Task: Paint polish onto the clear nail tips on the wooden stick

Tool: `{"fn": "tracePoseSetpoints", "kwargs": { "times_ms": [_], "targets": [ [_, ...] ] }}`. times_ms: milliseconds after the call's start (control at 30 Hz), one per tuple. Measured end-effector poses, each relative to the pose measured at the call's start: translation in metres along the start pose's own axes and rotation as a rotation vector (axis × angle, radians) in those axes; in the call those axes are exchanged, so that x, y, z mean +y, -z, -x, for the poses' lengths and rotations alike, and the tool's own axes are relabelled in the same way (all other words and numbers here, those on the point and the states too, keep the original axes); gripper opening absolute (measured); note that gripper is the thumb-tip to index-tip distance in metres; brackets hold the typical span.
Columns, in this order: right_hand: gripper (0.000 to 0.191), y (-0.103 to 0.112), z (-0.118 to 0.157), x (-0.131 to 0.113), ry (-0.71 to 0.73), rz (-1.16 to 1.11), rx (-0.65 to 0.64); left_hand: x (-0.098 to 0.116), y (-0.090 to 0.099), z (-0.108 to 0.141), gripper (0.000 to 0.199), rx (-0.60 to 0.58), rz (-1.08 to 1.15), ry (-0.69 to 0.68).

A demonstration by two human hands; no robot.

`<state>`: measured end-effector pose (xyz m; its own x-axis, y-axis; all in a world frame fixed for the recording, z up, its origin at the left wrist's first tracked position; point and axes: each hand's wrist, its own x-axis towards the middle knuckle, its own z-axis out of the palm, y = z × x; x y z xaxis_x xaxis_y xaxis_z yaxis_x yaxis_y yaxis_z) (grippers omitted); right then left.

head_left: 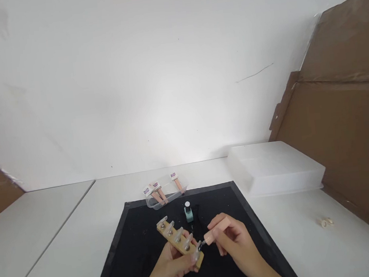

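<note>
My left hand (174,264) grips a light wooden strip (174,242) near its lower right end. Several clear nail tips (178,234) stand in a row along the strip on small round metal pieces. In my right hand (231,240) is a pink tool (217,231), pinched between the fingers, its narrow end touching or very near the nail tip at the right end of the strip. Behind my hands a small teal bottle (188,213) with a white-topped cap stands upright on the black mat (136,242).
A clear tray (171,198) holding pink sticks with white labelled ends lies at the mat's back edge. To the right sits a white translucent box (281,172). Small cream rings (324,223) lie at the far right, before brown cardboard (347,137).
</note>
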<state>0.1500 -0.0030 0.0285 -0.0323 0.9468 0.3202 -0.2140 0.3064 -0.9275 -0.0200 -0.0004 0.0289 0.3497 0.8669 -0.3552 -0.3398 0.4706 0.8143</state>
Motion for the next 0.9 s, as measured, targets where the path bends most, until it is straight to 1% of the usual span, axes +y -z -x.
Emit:
{"fn": "tracePoseSetpoints", "kwargs": {
  "times_ms": [67,133,200,333,400,467,600,700,800,900],
  "targets": [
    [0.027,0.0011,-0.0015,0.0013,0.000,0.012,0.072,0.0000,0.0002,0.0022,0.043,-0.002,-0.012,0.002],
    [0.027,0.0020,-0.0016,0.0013,0.001,0.004,0.100,0.0007,-0.0001,0.0038,0.044,0.000,-0.018,0.004],
    [0.025,0.0021,-0.0001,0.0004,0.007,-0.022,0.064,0.0019,-0.0009,0.0042,0.044,0.009,-0.022,0.004],
    [0.024,-0.0005,0.0034,-0.0012,0.012,-0.052,-0.061,0.0038,-0.0030,0.0019,0.043,0.002,-0.032,-0.013],
    [0.024,-0.0018,0.0035,-0.0008,-0.004,-0.041,-0.073,0.0036,-0.0033,0.0008,0.041,-0.012,-0.039,-0.023],
    [0.026,-0.0019,0.0019,0.0001,-0.016,-0.022,-0.034,0.0026,-0.0028,0.0007,0.040,-0.017,-0.048,-0.030],
    [0.031,0.0009,-0.0028,0.0012,-0.039,0.034,0.106,-0.0002,-0.0010,0.0029,0.040,-0.010,-0.076,-0.038],
    [0.032,0.0025,-0.0040,0.0004,-0.046,0.057,0.179,-0.0008,-0.0003,0.0041,0.040,-0.020,-0.089,-0.057],
    [0.033,0.0015,-0.0034,-0.0017,-0.046,0.065,0.189,0.0003,-0.0003,0.0042,0.040,-0.053,-0.109,-0.078],
    [0.033,-0.0007,-0.0029,-0.0039,-0.050,0.058,0.172,0.0021,-0.0005,0.0038,0.039,-0.054,-0.135,-0.096]
  ]
}}
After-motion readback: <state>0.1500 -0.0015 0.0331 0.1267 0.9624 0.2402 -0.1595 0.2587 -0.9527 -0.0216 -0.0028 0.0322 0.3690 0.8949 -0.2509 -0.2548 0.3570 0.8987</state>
